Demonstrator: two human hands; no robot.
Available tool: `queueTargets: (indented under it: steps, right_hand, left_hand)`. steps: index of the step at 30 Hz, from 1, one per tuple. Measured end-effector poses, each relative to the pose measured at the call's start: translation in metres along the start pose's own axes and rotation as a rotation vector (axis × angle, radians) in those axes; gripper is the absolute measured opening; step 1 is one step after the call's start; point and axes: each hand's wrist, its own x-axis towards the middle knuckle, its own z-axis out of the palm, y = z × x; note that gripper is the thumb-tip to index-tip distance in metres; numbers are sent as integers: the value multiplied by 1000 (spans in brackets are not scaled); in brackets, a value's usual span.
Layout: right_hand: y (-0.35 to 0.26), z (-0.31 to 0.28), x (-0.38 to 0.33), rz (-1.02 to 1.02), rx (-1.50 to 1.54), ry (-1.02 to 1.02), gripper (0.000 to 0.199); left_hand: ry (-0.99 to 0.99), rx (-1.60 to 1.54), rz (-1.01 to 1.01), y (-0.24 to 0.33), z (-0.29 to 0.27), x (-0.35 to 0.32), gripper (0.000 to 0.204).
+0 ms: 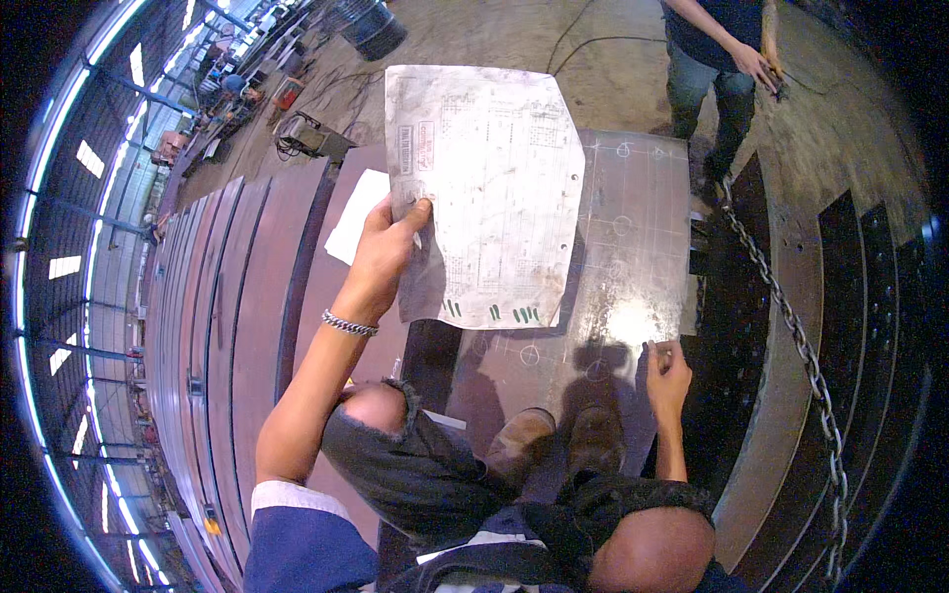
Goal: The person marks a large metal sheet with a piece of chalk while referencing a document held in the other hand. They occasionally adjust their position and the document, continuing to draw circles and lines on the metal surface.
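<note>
My left hand [393, 237] grips a large, smudged sheet of paper [494, 178] by its left edge, thumb on top. Printed drawings and a stamp cover the sheet, with green pen strokes along its lower edge. Beneath it lies a grey steel plate [638, 237] marked with pale lines and circles. My right hand [669, 368] is at the plate's right edge, fingers drawn together. Something small and dark shows at its fingertips, too small to name. Another white paper [358, 217] lies partly hidden behind the sheet.
Long steel plates [237, 247] lie in rows at left, dark slotted beams [850, 296] at right. A metal chain [791, 316] hangs down on the right. Another person [717, 69] stands beyond the plate, holding a small dark object. A blue drum [371, 30] stands far back; cables cross the floor.
</note>
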Motion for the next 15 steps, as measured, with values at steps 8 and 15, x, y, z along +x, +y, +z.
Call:
queueTargets:
  steps: [8,15]
  right_hand:
    - [13,4,2,-10,41,-11,15]
    - [20,4,0,5,31,-7,15]
  left_hand:
    - [-9,-13,23,4,-1,-4,33]
    - [18,-3,1,2,3,-3,34]
